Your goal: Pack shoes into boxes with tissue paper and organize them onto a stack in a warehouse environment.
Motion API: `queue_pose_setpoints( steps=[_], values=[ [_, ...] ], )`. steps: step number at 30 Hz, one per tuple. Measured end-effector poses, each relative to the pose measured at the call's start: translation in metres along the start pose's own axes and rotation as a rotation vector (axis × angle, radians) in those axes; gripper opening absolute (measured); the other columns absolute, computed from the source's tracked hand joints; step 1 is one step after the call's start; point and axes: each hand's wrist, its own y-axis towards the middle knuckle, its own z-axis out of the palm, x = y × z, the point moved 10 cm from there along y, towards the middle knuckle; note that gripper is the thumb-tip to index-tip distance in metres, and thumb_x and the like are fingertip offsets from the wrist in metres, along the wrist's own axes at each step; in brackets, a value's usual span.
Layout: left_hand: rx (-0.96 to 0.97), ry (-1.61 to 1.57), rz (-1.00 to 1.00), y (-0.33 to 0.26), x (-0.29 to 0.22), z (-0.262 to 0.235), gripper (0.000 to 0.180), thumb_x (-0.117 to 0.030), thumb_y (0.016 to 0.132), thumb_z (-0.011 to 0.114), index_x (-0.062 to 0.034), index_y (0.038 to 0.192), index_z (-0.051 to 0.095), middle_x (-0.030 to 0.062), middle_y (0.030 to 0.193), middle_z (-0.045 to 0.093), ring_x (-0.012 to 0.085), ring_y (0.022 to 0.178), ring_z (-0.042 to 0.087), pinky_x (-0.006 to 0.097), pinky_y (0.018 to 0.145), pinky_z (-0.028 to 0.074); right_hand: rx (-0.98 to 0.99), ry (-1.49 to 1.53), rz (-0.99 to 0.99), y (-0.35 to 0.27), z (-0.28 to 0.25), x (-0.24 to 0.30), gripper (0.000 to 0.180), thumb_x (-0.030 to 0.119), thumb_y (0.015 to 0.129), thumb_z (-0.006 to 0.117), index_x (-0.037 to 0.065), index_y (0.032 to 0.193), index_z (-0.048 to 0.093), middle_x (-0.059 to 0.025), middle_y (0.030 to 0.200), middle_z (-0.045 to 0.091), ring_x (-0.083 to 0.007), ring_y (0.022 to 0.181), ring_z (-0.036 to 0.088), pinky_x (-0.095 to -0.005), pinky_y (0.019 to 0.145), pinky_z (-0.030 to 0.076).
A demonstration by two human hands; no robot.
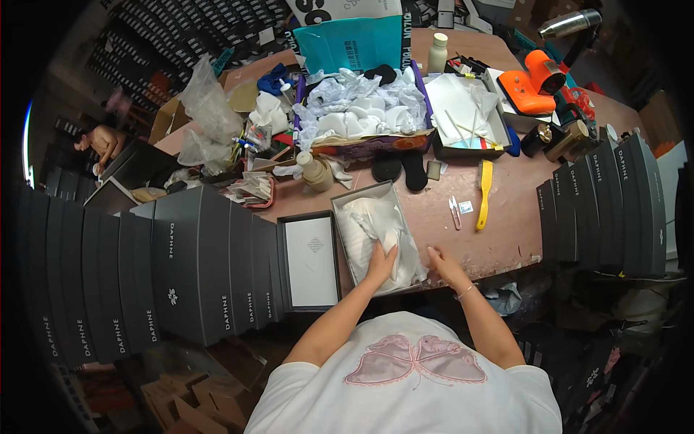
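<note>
Open grey shoebox (pixel 349 197), crumpled white tissue paper (pixel 376 224) inside, left hand (pixel 381 262) pressing

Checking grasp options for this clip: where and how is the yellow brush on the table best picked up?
Grip the yellow brush around its narrow handle, the end nearer the person, pinching across its width from above. It lies flat and lengthwise on the pink table, with clear space either side. The right hand, resting beside the open box, is nearest.
</note>
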Motion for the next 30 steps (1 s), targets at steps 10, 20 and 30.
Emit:
queue_pose_setpoints(
  steps=[10, 20, 30],
  values=[
    [-0.496, 0.271, -0.128, -0.098, 0.029, -0.152, 0.046, -0.030, 0.091, 0.058, 0.0038, 0.120, 0.051, 0.0224, 0.110, 0.057, 0.0352, 0.108, 0.054, 0.040, 0.092, 0.043, -0.075, -0.229, -0.926, -0.079, 0.037, 0.128, 0.009, 0.010, 0.083, 0.064, 0.005, 0.090, 0.060, -0.0112, 0.096, 0.060, -0.0283, 0.084, 0.057, -0.0356, 0.075, 0.047],
    [-0.161, 0.556, -0.143, -0.090, 0.055, -0.132, 0.033, -0.022, 0.090, 0.054, -0.0007, 0.115, 0.052, 0.0229, 0.098, 0.060, 0.0409, 0.093, 0.058, 0.047, 0.081, 0.045, -0.219, -0.091, -0.533, -0.004, -0.023, 0.118, 0.054, 0.017, 0.086, 0.062, 0.004, 0.134, 0.040, -0.0196, 0.130, 0.045, -0.0307, 0.109, 0.052, -0.0327, 0.086, 0.047],
    [-0.018, -0.365, 0.091, -0.174, -0.125, -0.185, 0.027, -0.015, 0.093, 0.054, 0.0009, 0.114, 0.054, 0.0103, 0.100, 0.062, 0.0120, 0.085, 0.060, 0.026, 0.075, 0.048, 0.140, -0.565, -0.860, -0.038, 0.118, 0.161, 0.070, 0.040, 0.087, 0.059, 0.006, 0.142, 0.032, -0.0179, 0.142, 0.038, -0.0342, 0.136, 0.027, -0.0489, 0.112, 0.015]
  ],
)
